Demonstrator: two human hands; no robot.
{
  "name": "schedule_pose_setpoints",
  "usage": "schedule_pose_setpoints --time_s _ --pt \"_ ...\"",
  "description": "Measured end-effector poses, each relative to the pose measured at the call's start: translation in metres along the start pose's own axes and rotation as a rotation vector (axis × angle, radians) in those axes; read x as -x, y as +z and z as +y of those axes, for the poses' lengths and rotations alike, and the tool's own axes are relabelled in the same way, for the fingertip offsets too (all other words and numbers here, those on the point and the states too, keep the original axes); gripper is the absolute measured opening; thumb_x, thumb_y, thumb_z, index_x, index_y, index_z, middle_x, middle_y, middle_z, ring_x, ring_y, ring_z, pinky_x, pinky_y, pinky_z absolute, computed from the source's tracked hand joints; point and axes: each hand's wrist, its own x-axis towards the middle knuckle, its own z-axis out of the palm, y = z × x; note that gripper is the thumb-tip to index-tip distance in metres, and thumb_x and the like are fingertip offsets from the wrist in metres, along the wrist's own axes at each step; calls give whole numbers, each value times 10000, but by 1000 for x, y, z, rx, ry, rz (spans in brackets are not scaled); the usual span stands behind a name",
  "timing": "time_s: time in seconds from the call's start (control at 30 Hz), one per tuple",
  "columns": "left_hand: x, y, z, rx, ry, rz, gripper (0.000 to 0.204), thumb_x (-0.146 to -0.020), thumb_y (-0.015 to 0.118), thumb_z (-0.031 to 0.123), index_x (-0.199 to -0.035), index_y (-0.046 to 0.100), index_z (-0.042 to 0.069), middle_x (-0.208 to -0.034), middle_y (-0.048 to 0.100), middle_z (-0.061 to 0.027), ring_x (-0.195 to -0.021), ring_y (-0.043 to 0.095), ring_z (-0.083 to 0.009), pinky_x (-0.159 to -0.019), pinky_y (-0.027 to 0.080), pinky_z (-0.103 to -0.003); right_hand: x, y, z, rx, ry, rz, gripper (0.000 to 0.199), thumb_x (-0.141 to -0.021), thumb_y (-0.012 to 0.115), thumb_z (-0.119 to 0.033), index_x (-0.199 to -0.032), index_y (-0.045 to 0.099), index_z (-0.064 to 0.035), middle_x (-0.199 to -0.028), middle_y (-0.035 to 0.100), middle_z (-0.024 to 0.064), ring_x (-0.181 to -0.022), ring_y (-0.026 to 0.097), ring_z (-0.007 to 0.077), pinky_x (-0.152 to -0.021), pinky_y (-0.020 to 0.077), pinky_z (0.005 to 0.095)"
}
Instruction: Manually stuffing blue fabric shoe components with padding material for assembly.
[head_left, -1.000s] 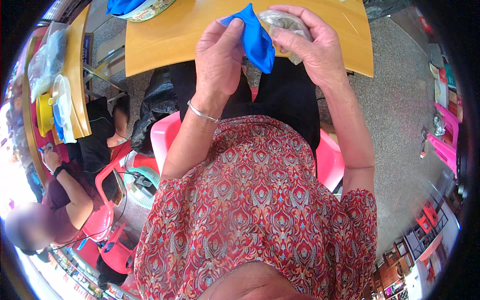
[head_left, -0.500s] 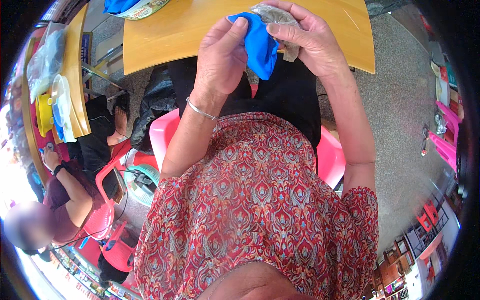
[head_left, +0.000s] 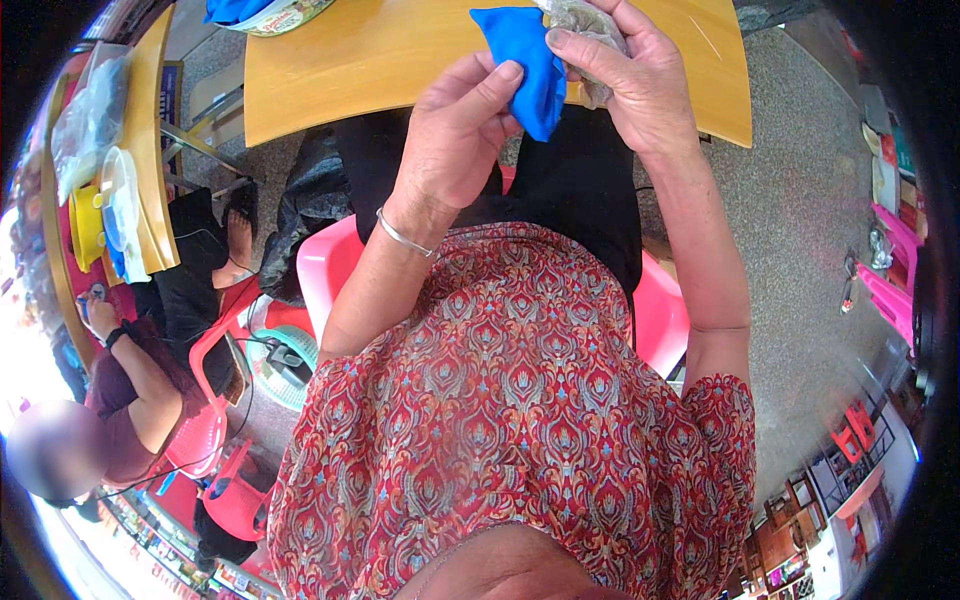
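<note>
Between my hands hangs a small piece of blue cloth (head_left: 532,75), roughly pouch-shaped with a pointed upper left corner. My left hand (head_left: 465,120) pinches its lower left edge between thumb and fingers. My right hand (head_left: 640,80) is closed on the cloth's right side and also on a crumpled, translucent plastic bag (head_left: 590,25) with brownish contents. What lies inside the blue cloth, if anything, is hidden. Both hands are held over the near edge of a yellow wooden table (head_left: 380,70).
A round tub (head_left: 290,18) with blue cloth inside stands at the table's far left. To the left, a co-worker (head_left: 140,390) sits by another table holding a yellow container (head_left: 87,225) and plastic bags (head_left: 90,130). A green basket (head_left: 283,365) is on the floor beside my pink chair (head_left: 325,270).
My left thumb and fingers have slid from the cloth's upper left down to its lower left edge, freeing the pointed corner. The cloth has shifted slightly up and right.
</note>
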Motion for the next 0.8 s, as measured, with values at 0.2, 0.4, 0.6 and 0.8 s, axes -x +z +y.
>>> schedule_pose_setpoints --time_s 0.2,0.4,0.6,0.8 --pt "-5 -8 -2 42 57 107 230 -982 551 159 -1156 579 11 -1037 662 -85 -928 661 -213 -824 558 -411 8 2 -8 171 -89 23 425 -822 727 -16 -1212 557 -9 -1059 625 41 -919 606 100 -810 507 234" --pt "-8 4 -5 22 175 116 199 -962 597 154 -1078 607 -7 -982 663 -72 -896 641 -151 -812 535 -327 -4 8 14 175 -501 -176 421 -804 730 -8 -1189 560 -3 -1073 631 53 -961 605 118 -865 489 256" --pt "-5 -2 -3 20 199 116 183 -961 596 144 -1067 613 -4 -986 661 -68 -899 637 -147 -816 534 -315 7 3 -2 205 -112 5 356 -822 688 -7 -1161 576 -12 -1027 645 47 -935 611 110 -832 498 245" --pt "-12 -3 -10 129 139 140 247 -998 532 216 -1075 598 -9 -960 653 -80 -874 639 -160 -796 551 -327 15 10 -10 102 -79 87 330 -831 689 -16 -1144 582 -20 -995 641 30 -873 605 87 -759 498 221"
